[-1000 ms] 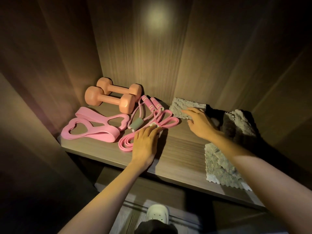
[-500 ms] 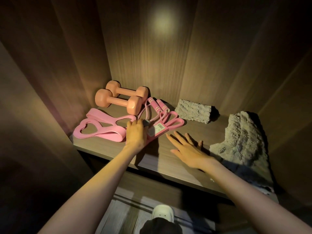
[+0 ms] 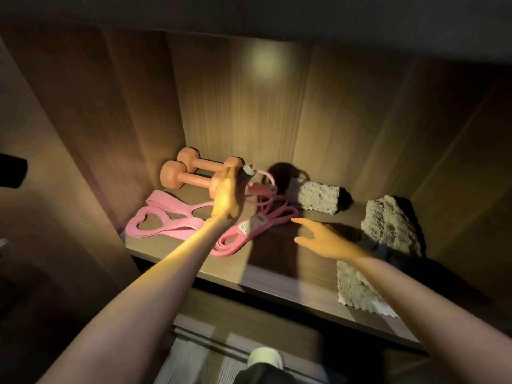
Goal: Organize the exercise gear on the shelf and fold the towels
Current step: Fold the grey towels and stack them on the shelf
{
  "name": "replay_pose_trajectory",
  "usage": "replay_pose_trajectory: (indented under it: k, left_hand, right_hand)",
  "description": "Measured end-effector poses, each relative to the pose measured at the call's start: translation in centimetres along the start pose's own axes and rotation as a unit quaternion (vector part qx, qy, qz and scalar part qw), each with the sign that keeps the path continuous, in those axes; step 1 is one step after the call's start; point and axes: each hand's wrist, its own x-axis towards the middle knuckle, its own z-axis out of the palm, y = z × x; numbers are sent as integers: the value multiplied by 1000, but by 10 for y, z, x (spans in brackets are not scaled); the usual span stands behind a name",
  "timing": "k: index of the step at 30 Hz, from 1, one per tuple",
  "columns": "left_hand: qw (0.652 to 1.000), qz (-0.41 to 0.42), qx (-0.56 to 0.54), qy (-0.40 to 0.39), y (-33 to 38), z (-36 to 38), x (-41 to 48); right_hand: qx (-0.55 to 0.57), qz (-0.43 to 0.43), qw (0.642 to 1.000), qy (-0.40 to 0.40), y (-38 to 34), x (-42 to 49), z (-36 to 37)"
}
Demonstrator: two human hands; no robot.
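While my left hand (image 3: 227,199) is closed around the grey grip piece (image 3: 247,173) of the skipping rope (image 3: 266,187), lifted clear of the shelf (image 3: 277,261), the thin pink cord loops away to the right of my knuckles and trails down to the two pink handles lying below it. I judge the rope light and floppy: the cord will snag and tangle, so the handles are the place to take hold, gathering the slack in coils instead of pulling on the cord. Just under my left wrist lies the long pink resistance band (image 3: 249,231) with its white label, soft and stretchy, and I think it is best pinched at a fold. To the left of that hand sits the heart-looped band (image 3: 155,225), and behind my fingers the two orange dumbbells (image 3: 191,176), which look rigid and heavy and would want a full grip round the bar. My right hand (image 3: 324,239) hovers spread and empty, fingertips pointing at the long band. Beyond it rests a rolled towel (image 3: 315,196); to its right a crumpled towel (image 3: 388,225) and another (image 3: 357,289) lying nearer me, limp cloth to lift by corners.
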Motion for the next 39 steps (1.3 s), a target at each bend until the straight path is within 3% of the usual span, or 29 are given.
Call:
replay_pose_trajectory:
  k: [6, 8, 11, 15, 20, 23, 26, 30, 32, 34, 39]
  left_hand:
    - [999, 18, -29, -18, 50, -38, -17]
    - [994, 70, -81, 8, 65, -53, -21]
    - [982, 105, -153, -33, 73, -70, -18]
    - [976, 126, -159, -83, 85, -90, -36]
    - [968, 170, -130, -132, 96, -112, -68]
    - [973, 147, -144, -109, 92, -123, -90]
    - [976, 112, -103, -153, 76, -130, -112]
    - [978, -19, -131, -161, 49, -136, -131]
    - [934, -154, -285, -151, 46, -139, -133]
    - [859, -246, -433, -117, 45, -143, -133]
    - [716, -301, -623, -96, 50, -148, -140]
  right_hand:
    - [104, -39, 981, 157, -31, -11, -27]
    - [121, -60, 966, 223, -48, -19, -35]
    - [69, -59, 958, 272, -84, -43, -42]
    - [57, -36, 974, 218, -123, -84, -49]
    - [-20, -156, 955, 252, -152, -114, -38]
    - [34, -194, 958, 206, -160, -124, -30]
    - [98, -217, 950, 204, -167, -127, -22]
    - [143, -213, 947, 194, -173, -124, -17]
    - [109, -209, 955, 179, -174, -122, -9]
    - [63, -195, 969, 140, -172, -118, 6]
    - [-19, -188, 981, 53, -167, -112, 46]
